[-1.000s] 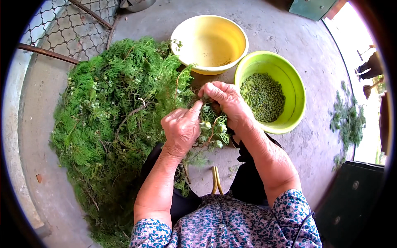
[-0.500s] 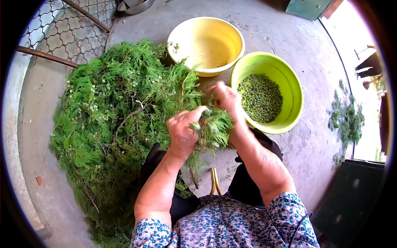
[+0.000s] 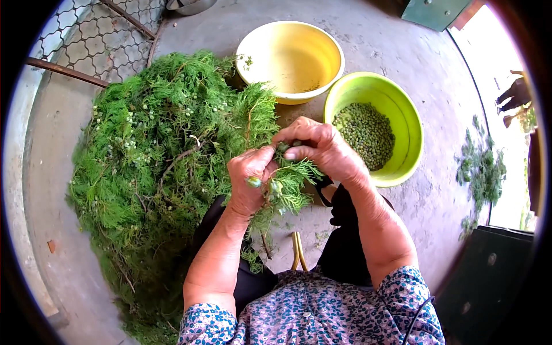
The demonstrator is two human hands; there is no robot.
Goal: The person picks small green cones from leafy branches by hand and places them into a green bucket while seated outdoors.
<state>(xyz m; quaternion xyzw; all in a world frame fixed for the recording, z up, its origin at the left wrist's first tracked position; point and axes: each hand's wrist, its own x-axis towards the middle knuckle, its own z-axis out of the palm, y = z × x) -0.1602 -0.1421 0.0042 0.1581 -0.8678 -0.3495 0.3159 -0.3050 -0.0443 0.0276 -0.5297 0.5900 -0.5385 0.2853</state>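
Observation:
In front of my lap, my left hand (image 3: 246, 179) is closed around a leafy evergreen sprig (image 3: 294, 185) that bears pale green cones. My right hand (image 3: 323, 148) meets it from the other side, thumb and forefinger pinching a small green cone (image 3: 282, 148) at the top of the sprig. To the left spreads a large heap of cut evergreen branches (image 3: 155, 172), dotted with pale cones. Just beyond my right hand stands a lime-green bucket (image 3: 411, 135), partly filled with small green cones (image 3: 368, 135).
A yellow basin (image 3: 322, 54) with a few bits inside touches the bucket at the back. Loose sprigs (image 3: 483, 167) lie on the concrete floor at the right. A dark green metal box (image 3: 489, 276) stands at lower right, and a wire mesh panel (image 3: 98, 40) at upper left.
My right hand has come back from near the bucket's edge to the sprig, and its fingers now close on a cone. My left hand keeps its hold.

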